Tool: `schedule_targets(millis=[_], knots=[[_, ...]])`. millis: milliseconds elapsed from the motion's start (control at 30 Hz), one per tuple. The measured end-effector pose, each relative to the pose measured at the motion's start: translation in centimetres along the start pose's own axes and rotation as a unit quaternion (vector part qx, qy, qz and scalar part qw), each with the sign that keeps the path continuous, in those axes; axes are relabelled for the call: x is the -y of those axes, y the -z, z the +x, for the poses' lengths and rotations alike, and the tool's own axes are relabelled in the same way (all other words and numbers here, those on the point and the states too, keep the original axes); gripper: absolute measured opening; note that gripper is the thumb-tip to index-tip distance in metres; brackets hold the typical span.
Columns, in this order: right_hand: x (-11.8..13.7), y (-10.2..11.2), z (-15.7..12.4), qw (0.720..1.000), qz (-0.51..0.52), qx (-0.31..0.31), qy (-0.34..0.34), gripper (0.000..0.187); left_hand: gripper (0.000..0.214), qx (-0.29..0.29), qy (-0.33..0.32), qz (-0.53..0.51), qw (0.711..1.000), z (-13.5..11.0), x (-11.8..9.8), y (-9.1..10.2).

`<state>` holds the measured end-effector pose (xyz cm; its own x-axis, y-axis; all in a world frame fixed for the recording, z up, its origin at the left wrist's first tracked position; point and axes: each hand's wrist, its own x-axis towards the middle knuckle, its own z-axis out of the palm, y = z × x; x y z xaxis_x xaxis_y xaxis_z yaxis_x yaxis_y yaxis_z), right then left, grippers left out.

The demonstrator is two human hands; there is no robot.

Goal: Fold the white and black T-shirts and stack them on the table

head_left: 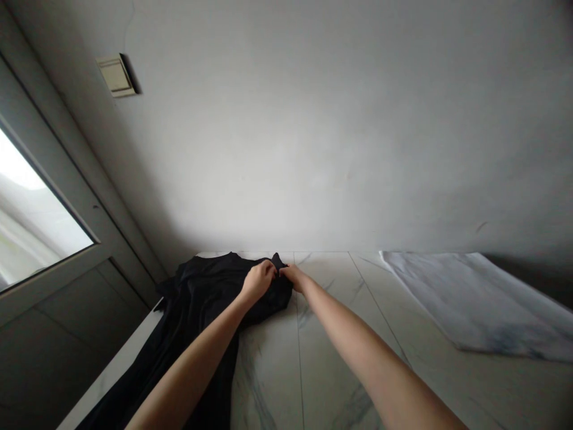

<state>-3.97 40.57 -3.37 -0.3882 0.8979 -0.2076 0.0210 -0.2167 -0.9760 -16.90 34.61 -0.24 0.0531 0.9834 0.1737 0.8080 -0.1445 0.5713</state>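
Note:
A black garment point(197, 310) lies spread and wrinkled on the marble-patterned surface, running from near the wall down to the lower left. At its upper right a short, sleeve-like part sticks out. My left hand point(259, 279) is closed on the cloth there, its fingers curled in. Close beside it, my right hand point(294, 278) pinches the edge of the same part. A small peak of black cloth stands up behind the two hands. My left forearm covers some of the garment, and my fingertips are partly hidden.
A white cloth point(474, 301) with a greyish-blue pattern lies flat at the right. Behind the surface rises a plain wall point(322, 131) with a light switch point(117, 76) at upper left. A framed door with a glass pane point(36, 215) borders the left side.

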Motion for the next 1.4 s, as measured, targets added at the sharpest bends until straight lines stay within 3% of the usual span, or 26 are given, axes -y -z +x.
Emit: schedule_targets(millis=[67,100,233,367,500,667,767,867,967,1067,1200,1400], knots=[[0.4,1.3,-1.1,1.0,0.015,-0.022,0.009,0.016,0.027,-0.056,-0.009,0.065,0.996,1.4,1.4,1.3],[0.8,1.9,-1.8,0.999,0.021,-0.026,0.014,0.015,0.032,-0.053,-0.008,0.093,0.994,2.3,2.1,1.7],[2.8,4.6,-4.3,0.999,0.04,0.002,0.03,0.012,0.039,0.089,0.004,0.097,0.991,5.0,3.7,2.4],[4.9,8.3,-7.1,0.995,0.067,0.026,0.066,0.017,0.054,0.207,-0.007,0.058,0.976,5.6,3.1,2.2],[6.6,13.2,-10.1,0.993,0.054,-0.037,0.1,0.02,0.06,0.292,-0.015,-0.02,0.956,4.6,1.7,2.9],[7.6,19.3,-13.0,0.979,0.007,-0.152,0.135,0.034,0.047,0.274,0.0,-0.019,0.962,4.3,0.0,4.9],[7.6,22.6,-14.0,0.956,-0.055,-0.238,0.163,0.035,0.043,0.242,0.005,-0.009,0.97,4.8,-1.5,6.0],[7.6,25.7,-15.1,0.902,-0.196,-0.329,0.198,0.024,0.041,0.225,-0.025,-0.009,0.974,5.1,-3.7,6.8],[7.8,28.1,-16.4,0.839,-0.33,-0.378,0.212,0.016,0.043,0.223,-0.051,0.001,0.973,5.0,-6.2,7.3],[8.1,29.5,-17.4,0.803,-0.374,-0.414,0.211,0.011,0.049,0.221,-0.057,-0.008,0.974,4.7,-8.4,7.7],[8.4,30.3,-18.5,0.823,-0.327,-0.412,0.214,0.013,0.057,0.23,-0.053,-0.038,0.971,4.2,-10.0,8.6],[8.5,31.0,-20.8,0.879,-0.27,-0.327,0.218,0.016,0.059,0.195,-0.061,-0.006,0.979,3.3,-11.1,9.9]])
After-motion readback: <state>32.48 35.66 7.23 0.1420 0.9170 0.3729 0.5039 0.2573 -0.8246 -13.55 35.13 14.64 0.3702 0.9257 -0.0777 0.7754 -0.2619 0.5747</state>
